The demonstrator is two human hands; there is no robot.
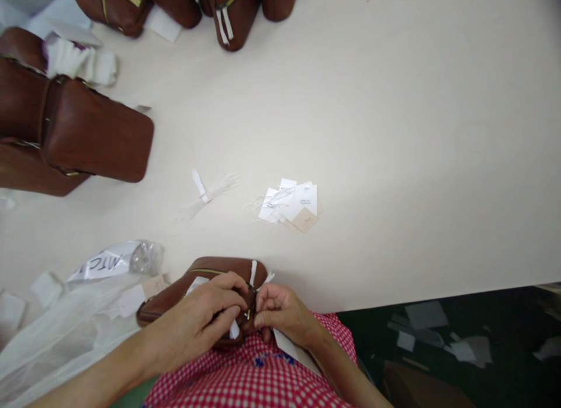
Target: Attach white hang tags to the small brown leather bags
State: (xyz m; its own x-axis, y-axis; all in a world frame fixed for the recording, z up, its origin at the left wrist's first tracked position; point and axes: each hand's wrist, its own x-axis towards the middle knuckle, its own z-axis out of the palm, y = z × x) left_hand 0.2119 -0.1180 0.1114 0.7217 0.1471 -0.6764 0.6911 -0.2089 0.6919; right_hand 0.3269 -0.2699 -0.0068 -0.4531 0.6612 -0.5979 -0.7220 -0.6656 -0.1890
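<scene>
At the bottom centre of the frame, the left hand (205, 317) steadies a small brown leather pouch (175, 294) at the table edge — the right hand (278, 311) pinches a white paper tag (289, 346) at its zip.

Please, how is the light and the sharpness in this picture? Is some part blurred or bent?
Head view: soft, even light on the pale table, brightest right of centre, with faint shadows under the brown bags; the table edge curves from wide-angle distortion; the floor at lower right is dark; the left hand, right hand and small brown bag look slightly soft; the tags are unreadable.
</scene>
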